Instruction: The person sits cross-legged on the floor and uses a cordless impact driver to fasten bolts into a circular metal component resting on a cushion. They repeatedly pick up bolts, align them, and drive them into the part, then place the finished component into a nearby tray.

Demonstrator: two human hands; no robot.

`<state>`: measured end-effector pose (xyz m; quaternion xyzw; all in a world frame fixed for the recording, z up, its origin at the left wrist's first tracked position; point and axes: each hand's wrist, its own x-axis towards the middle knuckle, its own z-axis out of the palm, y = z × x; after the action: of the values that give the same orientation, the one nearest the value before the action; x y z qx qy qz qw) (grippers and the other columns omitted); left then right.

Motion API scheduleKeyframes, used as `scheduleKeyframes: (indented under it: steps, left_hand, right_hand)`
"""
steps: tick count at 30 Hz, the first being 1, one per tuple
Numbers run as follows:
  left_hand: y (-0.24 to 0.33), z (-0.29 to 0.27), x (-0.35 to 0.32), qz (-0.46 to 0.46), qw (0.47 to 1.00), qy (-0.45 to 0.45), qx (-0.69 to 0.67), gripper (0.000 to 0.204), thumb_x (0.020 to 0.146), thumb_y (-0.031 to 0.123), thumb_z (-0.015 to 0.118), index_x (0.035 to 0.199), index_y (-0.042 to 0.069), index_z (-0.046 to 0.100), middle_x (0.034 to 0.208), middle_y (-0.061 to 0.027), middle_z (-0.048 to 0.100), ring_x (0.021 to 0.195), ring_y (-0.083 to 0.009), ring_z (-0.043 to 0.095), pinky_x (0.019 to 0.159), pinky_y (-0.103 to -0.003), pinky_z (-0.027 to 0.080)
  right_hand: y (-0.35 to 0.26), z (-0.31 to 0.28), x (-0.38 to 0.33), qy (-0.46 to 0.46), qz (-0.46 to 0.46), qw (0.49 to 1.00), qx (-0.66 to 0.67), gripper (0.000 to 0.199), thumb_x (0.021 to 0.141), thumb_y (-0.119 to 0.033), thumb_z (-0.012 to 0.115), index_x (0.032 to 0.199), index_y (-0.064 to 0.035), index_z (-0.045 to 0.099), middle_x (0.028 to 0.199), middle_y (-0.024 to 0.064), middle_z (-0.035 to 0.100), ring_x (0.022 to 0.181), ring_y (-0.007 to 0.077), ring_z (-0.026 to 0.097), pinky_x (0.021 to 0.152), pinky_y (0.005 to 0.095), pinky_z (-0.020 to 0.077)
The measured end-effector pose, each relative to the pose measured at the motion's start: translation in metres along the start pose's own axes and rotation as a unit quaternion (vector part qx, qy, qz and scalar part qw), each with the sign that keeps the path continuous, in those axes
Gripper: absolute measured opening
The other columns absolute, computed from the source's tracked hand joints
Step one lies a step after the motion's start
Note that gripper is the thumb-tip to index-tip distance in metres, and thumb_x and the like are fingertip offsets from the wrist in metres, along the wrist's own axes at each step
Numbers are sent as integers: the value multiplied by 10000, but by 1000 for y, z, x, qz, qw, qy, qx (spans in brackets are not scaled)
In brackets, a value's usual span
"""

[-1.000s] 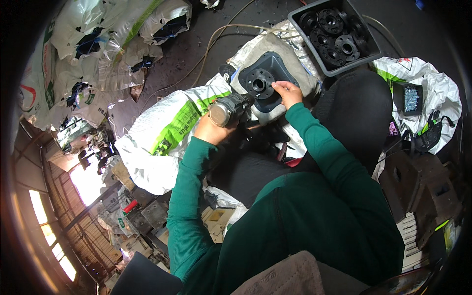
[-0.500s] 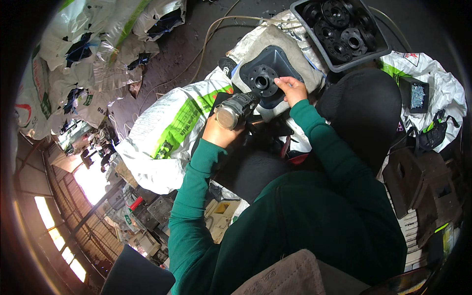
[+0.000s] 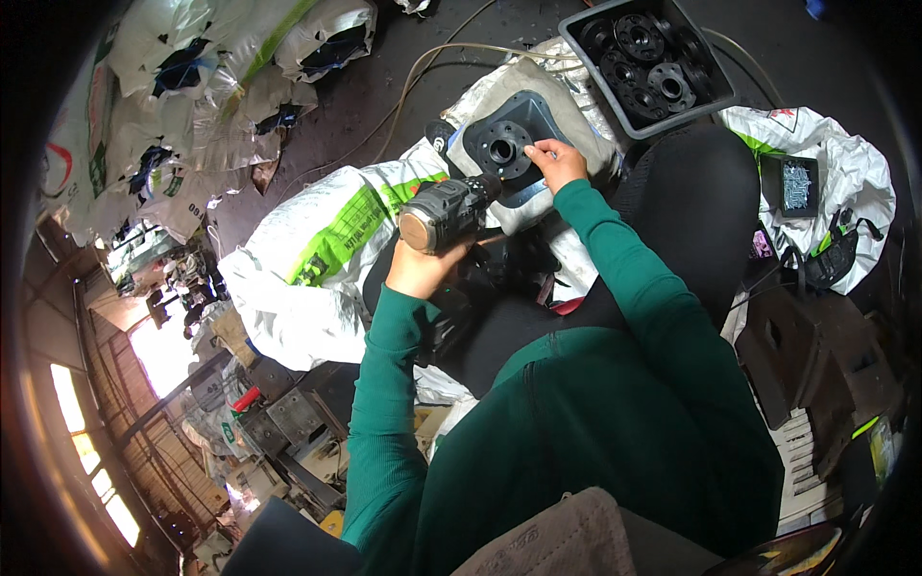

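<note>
My left hand (image 3: 421, 273) is wrapped round the grip of a grey cordless drill (image 3: 440, 215). The drill's chuck points toward the lower edge of a round black flange (image 3: 486, 144) with a central hole and smaller holes round it. That flange sits in a dark, square-cornered moulded part (image 3: 534, 108), which lies on a grey cloth-like pad in front of me. My right hand (image 3: 561, 167) has thumb and forefinger pinched together at the flange's right rim. Whatever is between those fingertips is too small to make out.
Several black flanges fill a grey crate (image 3: 642, 127) at the far right. A small black box of screws (image 3: 797, 186) sits on a white bag (image 3: 858, 163) at right. Another white-and-green sack (image 3: 288, 259) lies at left. A hose (image 3: 415, 69) crosses the floor.
The whole view has shifted slightly. My left hand has turned the drill a little, so its body lies more level. My right hand stays pinched at the flange's rim.
</note>
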<state>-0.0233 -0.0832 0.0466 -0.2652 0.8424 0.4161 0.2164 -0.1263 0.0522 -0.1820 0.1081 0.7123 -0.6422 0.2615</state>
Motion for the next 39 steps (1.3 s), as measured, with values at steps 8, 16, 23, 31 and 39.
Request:
scheduleKeyframes:
  steps: [8, 16, 23, 31, 39]
  left_hand:
    - [11, 15, -37, 104, 993, 41, 24, 419, 700, 160, 748, 1074, 47, 596, 1023, -90, 637, 920, -201, 614, 816, -321, 480]
    - [27, 22, -43, 165, 983, 62, 58, 420, 694, 162, 739, 1067, 44, 589, 983, -103, 630, 885, -237, 615, 791, -335, 485]
    - [38, 18, -44, 86, 995, 43, 14, 393, 700, 147, 727, 1050, 34, 588, 981, -111, 626, 894, -246, 610, 786, -341, 482]
    - [33, 1, -54, 147, 986, 72, 24, 445, 719, 112, 731, 1111, 7, 548, 1035, -102, 615, 917, -198, 598, 805, -321, 477]
    - [20, -10, -60, 113, 992, 61, 6, 446, 710, 112, 747, 1092, -3, 549, 1005, -98, 618, 892, -190, 597, 806, -316, 469]
  right_hand:
    - [-27, -36, -34, -257, 203, 803, 498, 392, 889, -173, 428, 1221, 27, 477, 1092, 149, 584, 951, 261, 601, 855, 421, 489]
    - [-49, -51, -50, -354, 158, 772, 504, 439, 927, -245, 343, 1244, 35, 459, 1139, 149, 580, 984, 227, 586, 858, 365, 483]
    - [-54, -46, -52, -365, 169, 803, 439, 443, 929, -321, 363, 1160, 9, 546, 1063, 108, 610, 876, 184, 606, 823, 348, 514]
    - [-59, -48, -58, -337, 171, 827, 416, 318, 908, -206, 511, 1152, -7, 549, 962, 81, 618, 838, 150, 623, 768, 297, 545]
    - [-54, -45, -55, -363, 149, 832, 392, 233, 882, -128, 572, 1079, -3, 564, 915, 65, 617, 791, 117, 626, 755, 278, 558]
